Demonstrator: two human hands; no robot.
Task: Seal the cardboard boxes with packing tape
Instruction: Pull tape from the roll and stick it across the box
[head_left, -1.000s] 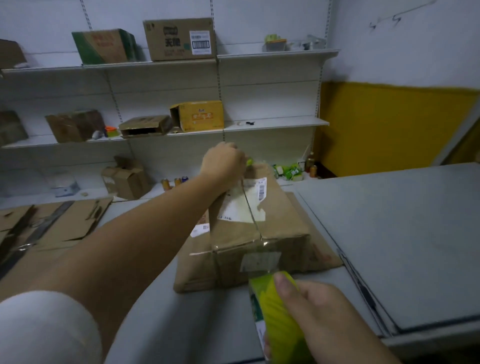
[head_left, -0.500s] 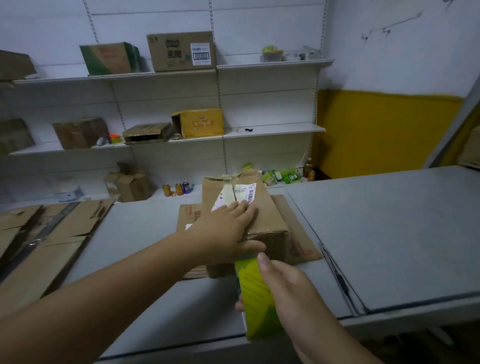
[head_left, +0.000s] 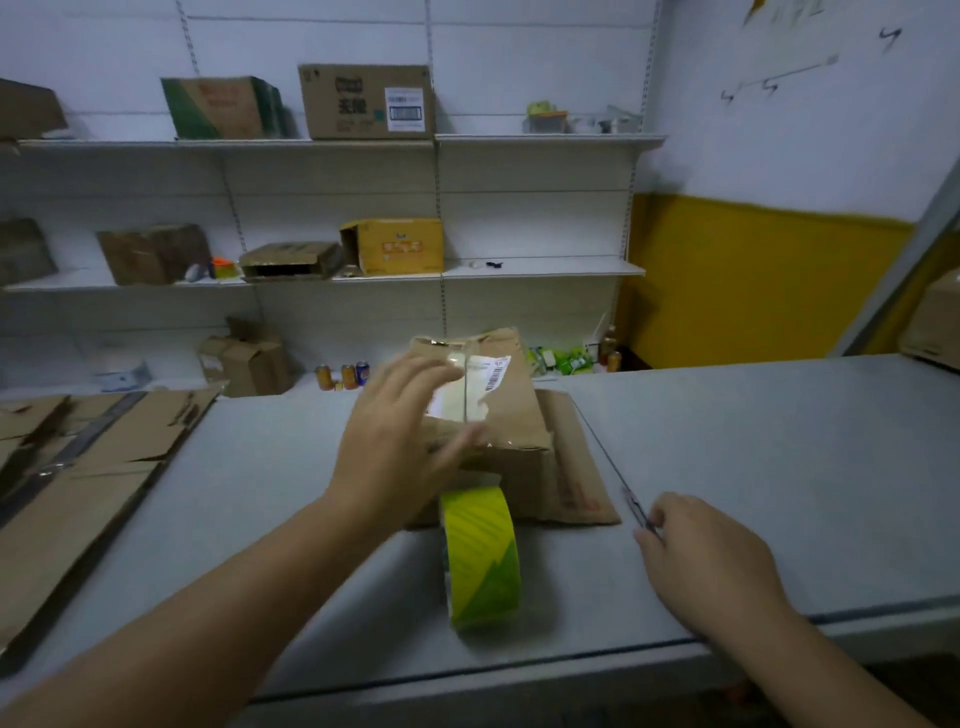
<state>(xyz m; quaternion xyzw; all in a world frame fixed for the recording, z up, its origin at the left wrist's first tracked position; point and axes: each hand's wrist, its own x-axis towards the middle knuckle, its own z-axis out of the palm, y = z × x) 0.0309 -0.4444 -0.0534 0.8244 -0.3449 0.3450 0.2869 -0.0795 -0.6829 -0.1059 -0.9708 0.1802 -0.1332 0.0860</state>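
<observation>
The left hand is spread open, fingers straight and blurred, over the near top of a brown cardboard box on the grey desk. The right hand lies on the desk to the right, its fingers curled beside a thin dark tool; I cannot tell whether it grips the tool. A yellow-green tape roll stands on edge just in front of the box, in neither hand. Clear tape appears to run along the top seam, so this box looks nearly sealed. Cutting the strip probably remains. Flattened cardboard lies at left.
</observation>
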